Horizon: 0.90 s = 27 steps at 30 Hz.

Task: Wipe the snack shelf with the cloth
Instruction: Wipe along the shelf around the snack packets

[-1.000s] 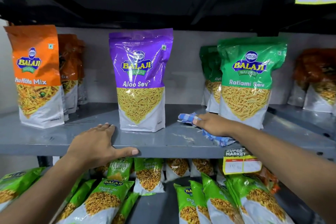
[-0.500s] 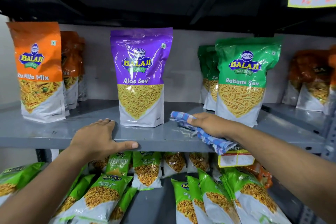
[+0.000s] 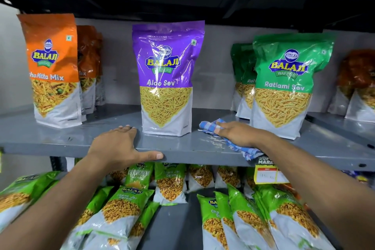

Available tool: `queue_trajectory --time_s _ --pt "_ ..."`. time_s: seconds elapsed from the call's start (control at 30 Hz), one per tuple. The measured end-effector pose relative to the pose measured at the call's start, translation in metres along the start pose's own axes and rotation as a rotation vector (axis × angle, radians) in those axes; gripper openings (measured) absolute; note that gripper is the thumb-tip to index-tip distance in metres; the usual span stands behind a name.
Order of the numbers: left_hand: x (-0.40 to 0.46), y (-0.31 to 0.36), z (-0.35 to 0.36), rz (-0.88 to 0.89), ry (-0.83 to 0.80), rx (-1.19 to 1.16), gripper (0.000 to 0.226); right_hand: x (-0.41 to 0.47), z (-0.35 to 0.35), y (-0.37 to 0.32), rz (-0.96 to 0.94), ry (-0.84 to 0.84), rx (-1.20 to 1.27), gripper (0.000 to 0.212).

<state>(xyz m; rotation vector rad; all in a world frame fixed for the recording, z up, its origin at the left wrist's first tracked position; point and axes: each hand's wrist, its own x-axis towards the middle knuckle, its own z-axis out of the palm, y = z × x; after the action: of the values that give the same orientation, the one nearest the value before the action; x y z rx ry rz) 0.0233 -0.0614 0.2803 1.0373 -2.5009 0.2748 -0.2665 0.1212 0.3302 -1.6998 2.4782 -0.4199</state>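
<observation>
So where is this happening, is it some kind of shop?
Most likely a small grocery or supermarket aisle. Branded snack packets such as the purple Aloo Sev bag stand on a grey metal shelf, and a yellow price tag marked with part of "Super Market" hangs from its edge.

Price tag (image 3: 267,175) writing blurred; cloth (image 3: 211,126) partly hidden.
</observation>
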Motion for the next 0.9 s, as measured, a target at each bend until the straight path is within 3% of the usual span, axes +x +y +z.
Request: queue_trajectory --time_s 0.27,0.4,0.77,0.9 --pt "0.001 0.0 0.001 -0.009 -0.007 -0.013 0.122 -0.025 0.002 -0.022 -0.05 -0.002 0.093 0.048" --pt "0.002 0.001 0.001 0.0 0.007 -0.029 0.107 -0.037 0.005 -0.031 -0.079 -0.001 0.185 0.048" --pt "0.003 0.002 -0.002 -0.026 -0.024 -0.066 0.099 -0.066 0.022 -0.071 -0.125 0.052 0.387 0.04" --pt "0.0 0.002 -0.007 -0.004 -0.037 -0.076 0.098 -0.072 0.017 -0.066 -0.092 0.107 0.757 0.018"
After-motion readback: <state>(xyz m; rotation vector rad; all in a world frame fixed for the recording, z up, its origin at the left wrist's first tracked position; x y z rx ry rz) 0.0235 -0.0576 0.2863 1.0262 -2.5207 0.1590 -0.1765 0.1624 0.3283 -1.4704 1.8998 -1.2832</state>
